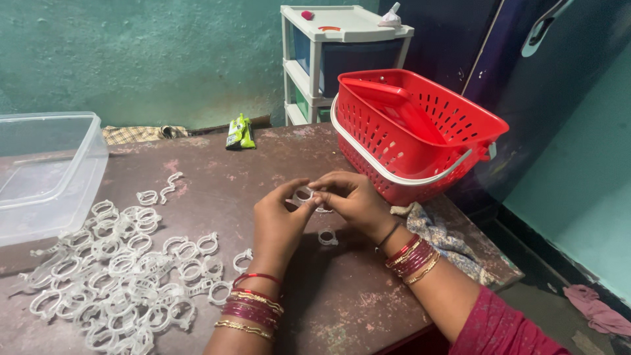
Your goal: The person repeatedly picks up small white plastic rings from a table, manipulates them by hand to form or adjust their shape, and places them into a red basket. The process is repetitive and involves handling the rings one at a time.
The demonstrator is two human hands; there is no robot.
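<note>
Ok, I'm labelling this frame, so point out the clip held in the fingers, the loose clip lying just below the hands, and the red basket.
held clear clip (303, 194), head view, on its ring between both hands' fingertips.
loose clear clip (327, 237), head view, on its ring.
red basket (420, 105), head view, on its far perforated wall.

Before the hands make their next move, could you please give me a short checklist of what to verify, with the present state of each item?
1. Both hands on the clear plastic ring clip: ok, left hand and right hand pinch it together.
2. Clip closed or open: cannot tell, fingers hide it.
3. Loose clip below the hands lies apart: ok.
4. Pile of clips on the table's left: ok, plenty there.
5. Red basket upright beside the right hand: ok.
6. Clear tub contents: cannot tell.
</note>
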